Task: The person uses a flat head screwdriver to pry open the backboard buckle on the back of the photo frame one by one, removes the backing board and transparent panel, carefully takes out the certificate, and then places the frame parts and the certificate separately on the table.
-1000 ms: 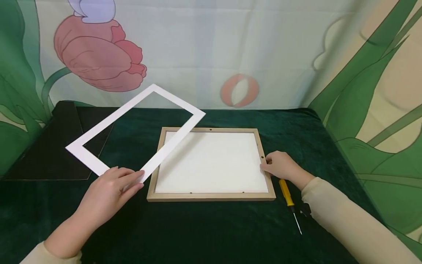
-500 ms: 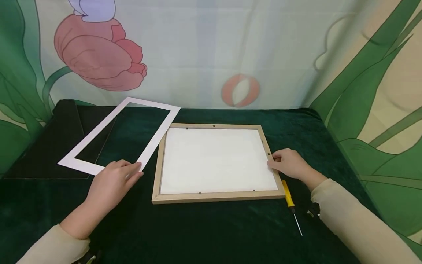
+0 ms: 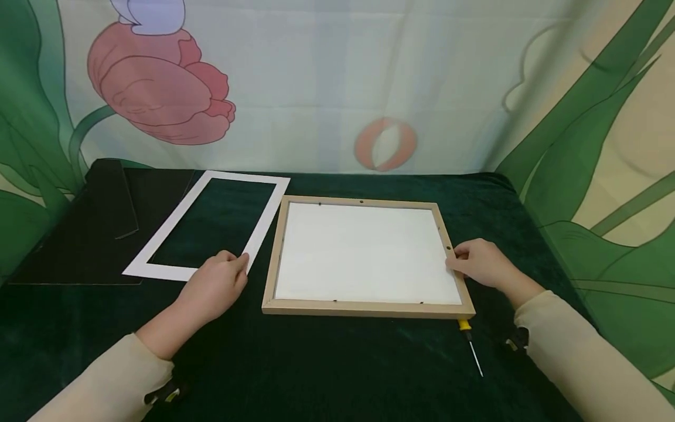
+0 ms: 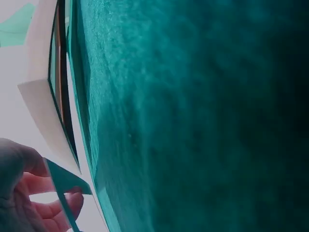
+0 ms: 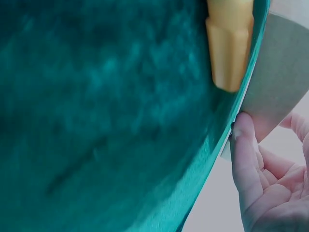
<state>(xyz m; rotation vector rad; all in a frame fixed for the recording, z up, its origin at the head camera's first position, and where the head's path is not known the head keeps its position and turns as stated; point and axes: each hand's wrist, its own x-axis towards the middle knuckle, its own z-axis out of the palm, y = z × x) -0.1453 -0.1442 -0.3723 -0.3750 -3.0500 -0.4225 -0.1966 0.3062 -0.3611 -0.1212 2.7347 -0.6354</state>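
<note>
My left hand (image 3: 217, 286) pinches the near right corner of a white picture mat (image 3: 178, 218), a thin rectangular border with an open middle. The mat overlaps the black sheets behind it. To its right is a light wooden picture frame (image 3: 364, 309) with a white sheet (image 3: 364, 252) inside and small dark fixings along its inner edges. My right hand (image 3: 482, 264) grips the frame's right side, thumb on top; the fingers below are partly hidden. Under the frame's near right corner pokes a screwdriver (image 3: 465, 326), most of its yellow handle (image 5: 229, 58) covered in the head view.
Black sheets (image 3: 68, 246) lie at the left on a dark green velvet cloth (image 3: 337, 369). A printed curtain (image 3: 306, 76) with flowers and leaves hangs behind and along the right side.
The mat has come down and flattened beside the frame, with my left hand moving right and slightly down. My right hand has slid the frame rightward, over the screwdriver's handle.
</note>
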